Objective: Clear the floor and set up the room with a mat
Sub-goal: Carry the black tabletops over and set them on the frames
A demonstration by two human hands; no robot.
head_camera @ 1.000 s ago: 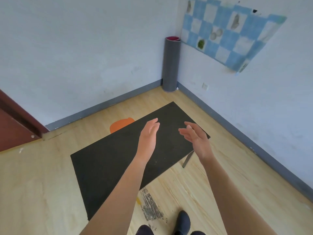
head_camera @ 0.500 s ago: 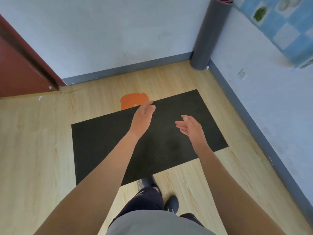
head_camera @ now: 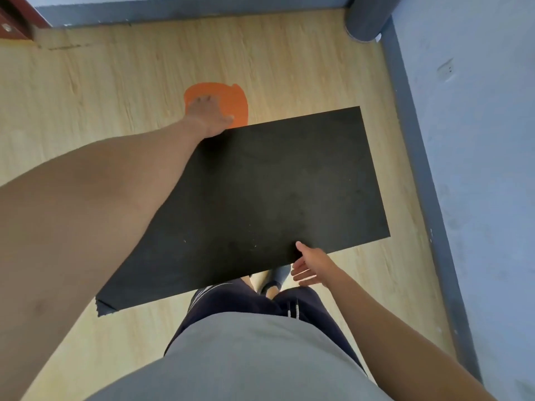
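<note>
Mat (head_camera: 278, 192): 1 black rectangular sheet, lying flat on the light wood floor (head_camera: 86, 82), with its right edge near the grey skirting of the right-hand wall (head_camera: 477, 140). Beyond the far edge of the mat, 1 orange flat piece (head_camera: 238, 102) lies on the floor, partly tucked under that edge. Left hand (head_camera: 207, 112): arm extended across the left part of the mat, palm down over the orange piece, fingers spread; contact with the piece cannot be confirmed because of blur. Right hand (head_camera: 314, 266): positioned at the near edge of the mat, fingers loosely spread, thumb at the edge, holding nothing. At the far right corner beyond the mat, 1 grey rolled mat (head_camera: 366, 21) stands upright. 1 dark shoe (head_camera: 275, 277) shows just beside the near edge of the mat.
</note>
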